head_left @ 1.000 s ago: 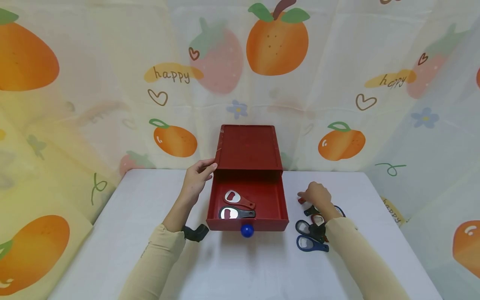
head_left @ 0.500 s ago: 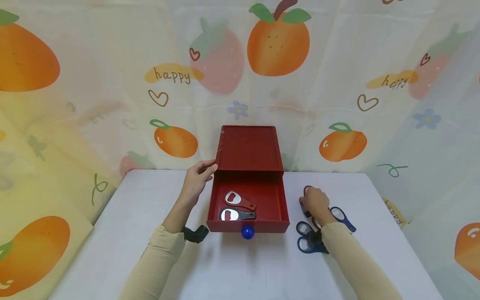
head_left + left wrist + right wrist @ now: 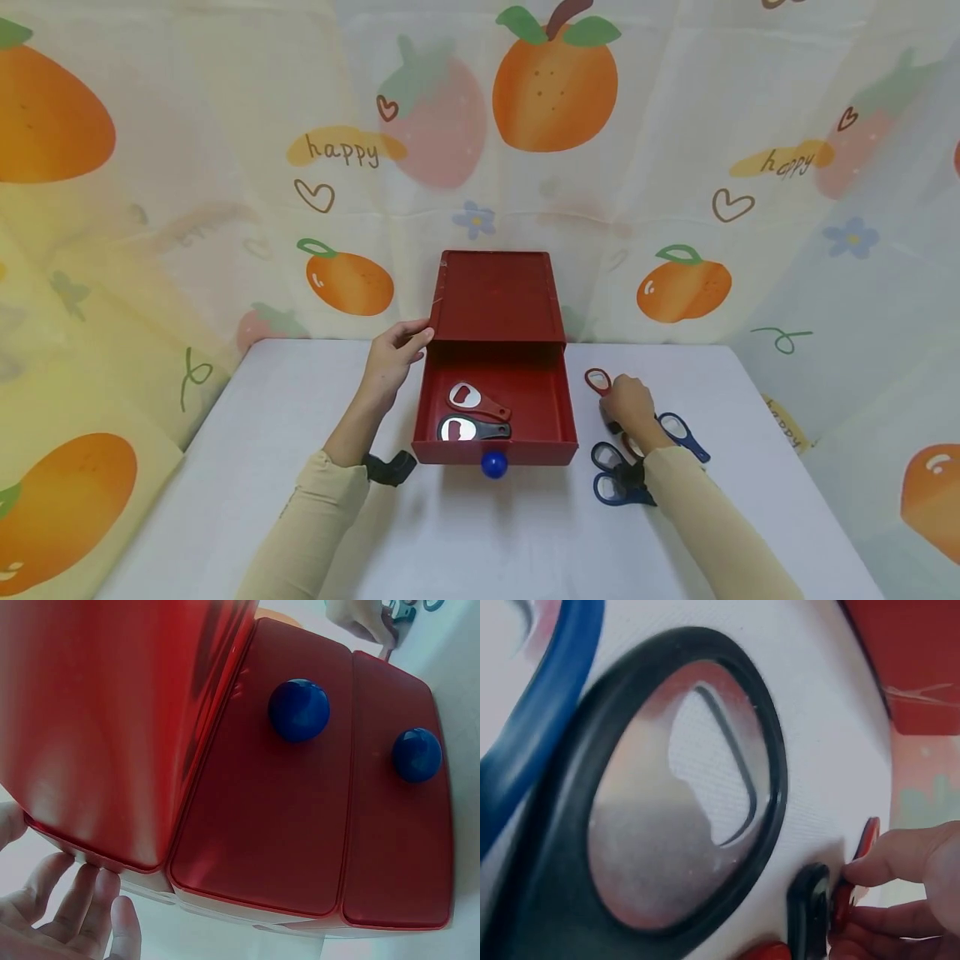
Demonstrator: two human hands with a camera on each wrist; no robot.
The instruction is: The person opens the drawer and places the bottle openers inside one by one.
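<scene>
My left hand [image 3: 393, 354] rests its fingertips against the left side of a red drawer cabinet [image 3: 495, 296], fingers loosely spread. The top drawer [image 3: 540, 400] is pulled out and holds a red bottle opener [image 3: 487, 404] and a black bottle opener [image 3: 491, 429], both lying flat. To the right of the cabinet, my right hand [image 3: 632, 408] pinches another red bottle opener [image 3: 597, 381] between thumb and fingers. Its ringed head sticks out to the left of the hand in the head view. Next to it lies a black opener's handle [image 3: 808, 907] in the right wrist view.
Several more bottle openers lie under and around the right forearm, among them a blue one [image 3: 682, 433], a black one [image 3: 609, 457] and a darker blue one [image 3: 618, 490]. A blue knob [image 3: 494, 465] juts from the drawer front. Two lower drawers [image 3: 262, 787] are closed.
My right hand has shifted slightly toward me, and the red bottle opener's head now shows to its left. My left hand and the drawer have stayed put.
</scene>
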